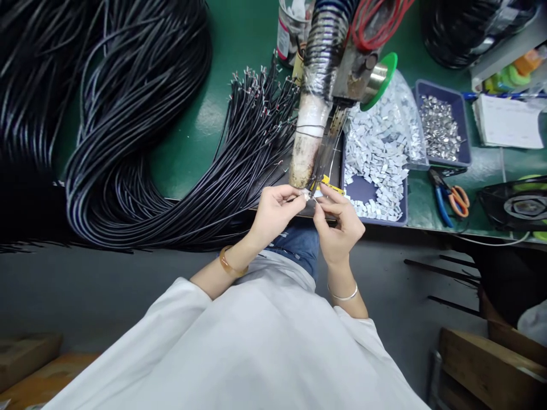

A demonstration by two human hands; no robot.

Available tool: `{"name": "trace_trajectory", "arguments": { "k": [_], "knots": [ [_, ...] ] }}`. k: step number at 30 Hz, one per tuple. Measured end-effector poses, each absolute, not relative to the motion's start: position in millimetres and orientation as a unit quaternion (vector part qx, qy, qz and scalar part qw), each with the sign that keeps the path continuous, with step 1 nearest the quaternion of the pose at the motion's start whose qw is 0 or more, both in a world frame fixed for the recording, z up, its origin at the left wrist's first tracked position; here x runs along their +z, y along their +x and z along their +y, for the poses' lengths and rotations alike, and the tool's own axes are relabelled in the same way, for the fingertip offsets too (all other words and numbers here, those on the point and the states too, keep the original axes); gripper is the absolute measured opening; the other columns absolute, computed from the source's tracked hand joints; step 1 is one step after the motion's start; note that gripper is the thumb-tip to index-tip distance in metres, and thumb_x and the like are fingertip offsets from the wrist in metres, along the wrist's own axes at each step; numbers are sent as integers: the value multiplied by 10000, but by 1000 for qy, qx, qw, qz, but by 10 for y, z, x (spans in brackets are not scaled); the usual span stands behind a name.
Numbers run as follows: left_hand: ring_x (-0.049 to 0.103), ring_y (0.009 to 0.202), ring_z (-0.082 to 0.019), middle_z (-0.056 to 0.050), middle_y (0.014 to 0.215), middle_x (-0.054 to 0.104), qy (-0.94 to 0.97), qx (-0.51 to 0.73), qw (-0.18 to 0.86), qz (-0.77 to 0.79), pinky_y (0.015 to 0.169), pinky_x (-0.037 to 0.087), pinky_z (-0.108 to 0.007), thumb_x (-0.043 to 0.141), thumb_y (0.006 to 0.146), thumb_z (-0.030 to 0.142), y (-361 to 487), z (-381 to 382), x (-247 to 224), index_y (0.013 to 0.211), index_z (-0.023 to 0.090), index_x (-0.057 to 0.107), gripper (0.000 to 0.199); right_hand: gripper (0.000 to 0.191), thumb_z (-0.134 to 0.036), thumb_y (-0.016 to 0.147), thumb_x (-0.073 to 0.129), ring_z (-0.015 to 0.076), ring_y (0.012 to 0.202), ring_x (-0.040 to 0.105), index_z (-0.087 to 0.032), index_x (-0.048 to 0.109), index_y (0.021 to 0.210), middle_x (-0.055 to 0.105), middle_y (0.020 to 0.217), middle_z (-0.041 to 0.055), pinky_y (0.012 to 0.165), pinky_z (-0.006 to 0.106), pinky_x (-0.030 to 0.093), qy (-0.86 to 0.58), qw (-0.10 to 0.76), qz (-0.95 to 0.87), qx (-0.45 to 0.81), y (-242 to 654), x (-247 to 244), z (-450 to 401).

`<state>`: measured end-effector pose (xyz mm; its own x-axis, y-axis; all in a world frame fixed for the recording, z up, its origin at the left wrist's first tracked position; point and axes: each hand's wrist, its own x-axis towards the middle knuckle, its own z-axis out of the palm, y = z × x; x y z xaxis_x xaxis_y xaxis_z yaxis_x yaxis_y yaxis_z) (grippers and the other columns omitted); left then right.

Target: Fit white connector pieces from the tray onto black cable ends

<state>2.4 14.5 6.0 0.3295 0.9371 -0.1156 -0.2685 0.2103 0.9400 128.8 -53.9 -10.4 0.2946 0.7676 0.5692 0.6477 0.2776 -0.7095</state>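
My left hand (280, 208) is closed in a pinch on a small white piece (306, 195), too small to make out fully. Close beside it, my right hand (339, 223) pinches what looks like a thin wire end (315, 199). Both sets of fingertips meet just under the tip of a soldering station (335, 128). A fume hose (308, 136) with a stained white end comes down right behind my left fingers. Past my right fingers lies a yellow piece (332, 184). Left of the hose, a bundle of black cables (252, 136) fans out with stripped ends.
A blue tray of white connector pieces (376, 165) sits at the right. Beyond it are a bin of metal parts (442, 128), pliers (448, 199), a paper pad (508, 122) and a small fan (525, 206). Thick coils of black cable (128, 119) cover the left side. A solder spool (380, 82) hangs above.
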Motion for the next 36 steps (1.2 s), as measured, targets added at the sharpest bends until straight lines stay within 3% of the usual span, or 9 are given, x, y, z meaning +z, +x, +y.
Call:
{"name": "trace_trajectory", "arguments": {
  "k": [5,11,15,19,27,32,36],
  "knots": [
    [423,481,-50,50,517,537,451,448,682,362,516,387,-198,769,695,224,3,148,60,629,141,718,118,97,-151,882,660,214,1071,749,-247,653,900,748,1211,54,909,425,675,-576,537,-614,46,1293,-64,-551],
    [459,499,-60,43,528,561,470,428,670,384,521,414,-198,777,648,213,-9,161,93,612,137,722,101,68,-184,911,630,193,956,769,-251,641,914,765,1145,40,836,392,677,-592,534,-599,73,1313,-127,-571],
    [541,544,-87,21,564,623,481,434,653,391,556,472,-209,783,655,230,5,145,104,628,138,731,109,81,-185,902,659,204,978,763,-253,690,934,777,1084,41,743,349,667,-601,524,-602,40,1300,-87,-540],
    [602,591,-105,-1,625,688,485,449,645,383,591,506,-213,732,678,211,2,137,99,661,142,752,74,128,-149,881,680,192,963,762,-261,706,937,771,1107,38,755,339,662,-592,528,-609,18,1284,-45,-524],
    [499,536,-68,14,578,641,487,406,672,383,546,419,-192,725,653,175,-16,151,83,611,124,709,68,57,-197,911,634,165,863,768,-246,630,940,778,1102,54,653,286,630,-603,537,-588,56,1294,-116,-598],
    [404,496,-46,54,526,530,475,401,691,369,502,338,-186,728,663,196,-24,143,83,645,121,688,86,105,-152,887,669,157,892,760,-243,662,938,788,1053,39,671,262,619,-598,528,-603,9,1276,-80,-592],
    [423,522,-56,47,546,525,476,380,704,365,519,343,-186,720,680,212,-61,126,79,650,125,657,112,91,-156,893,673,126,765,743,-239,672,929,779,907,-1,656,241,617,-617,519,-589,59,1305,-29,-598]
  ]
}}
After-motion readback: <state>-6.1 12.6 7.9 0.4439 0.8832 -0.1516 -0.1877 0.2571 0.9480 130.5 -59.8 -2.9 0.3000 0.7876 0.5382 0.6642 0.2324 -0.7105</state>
